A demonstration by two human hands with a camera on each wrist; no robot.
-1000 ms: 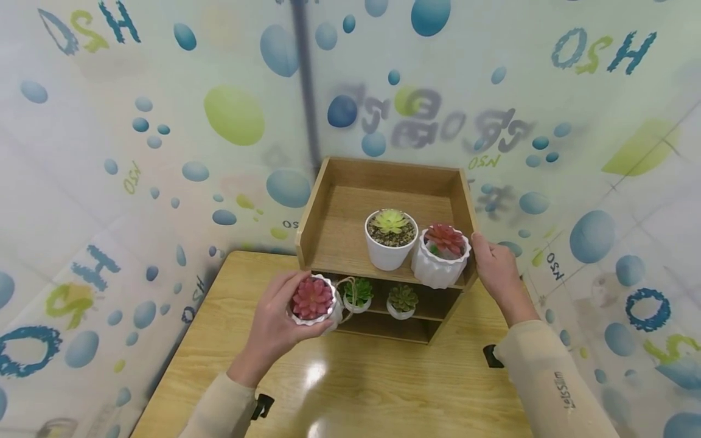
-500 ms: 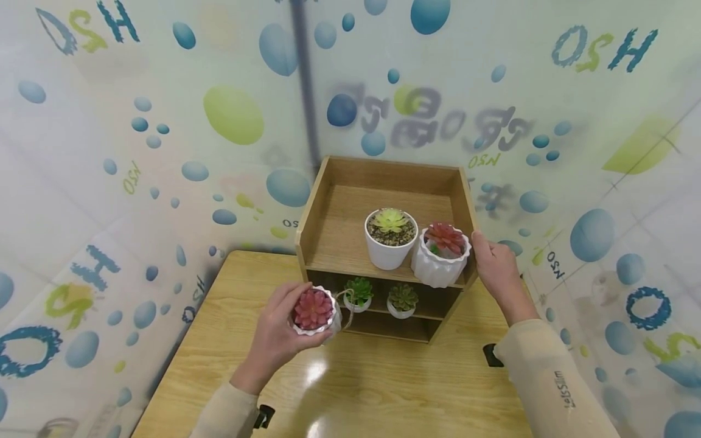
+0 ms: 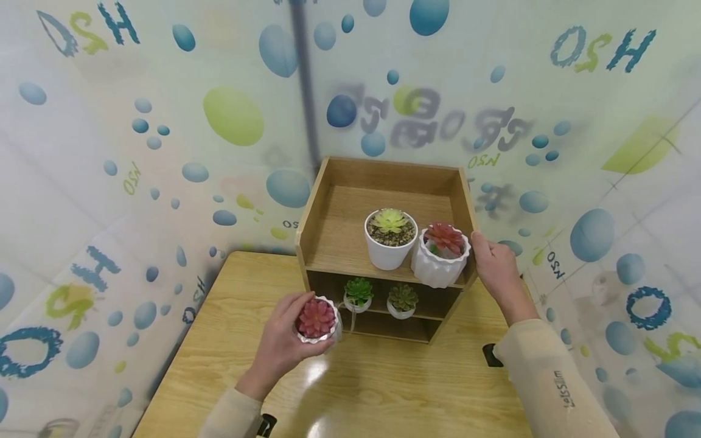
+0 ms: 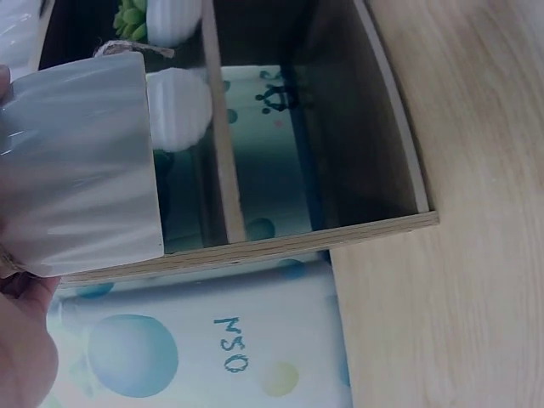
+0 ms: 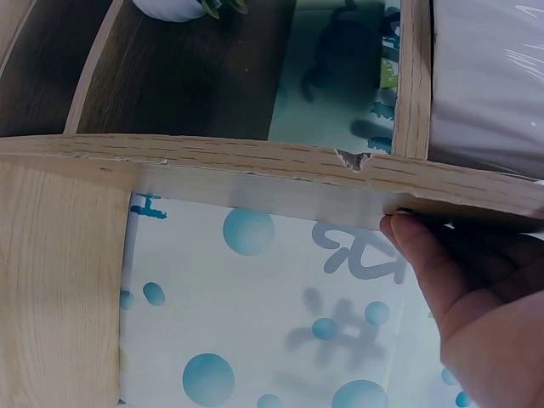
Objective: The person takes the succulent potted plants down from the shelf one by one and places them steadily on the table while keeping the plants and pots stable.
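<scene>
My left hand (image 3: pixel 285 340) holds a white fluted pot with a pink succulent (image 3: pixel 316 319), fingers and thumb around its side, in front of the wooden shelf's (image 3: pixel 300 249) left end. A twine bow hangs off this pot; the left wrist view shows its glossy wall (image 4: pixel 81 170) close up. My right hand (image 3: pixel 499 271) touches the outside of the shelf's right panel near the front edge. In the right wrist view its fingertips (image 5: pixel 404 228) lie against that panel, and the other fingers are partly in shadow.
On the top board stand a white pot with a yellow-green succulent (image 3: pixel 390 249) and a fluted pot with a red succulent (image 3: pixel 438 267) at the right. Below sit two small white pots with green plants (image 3: pixel 358 293). The shelf stands on a wooden table (image 3: pixel 416 389) against patterned walls.
My left hand has drawn the pink succulent's pot down towards me and slightly right, away from the shelf's front. My right hand stays at the side panel; the other pots have not moved.
</scene>
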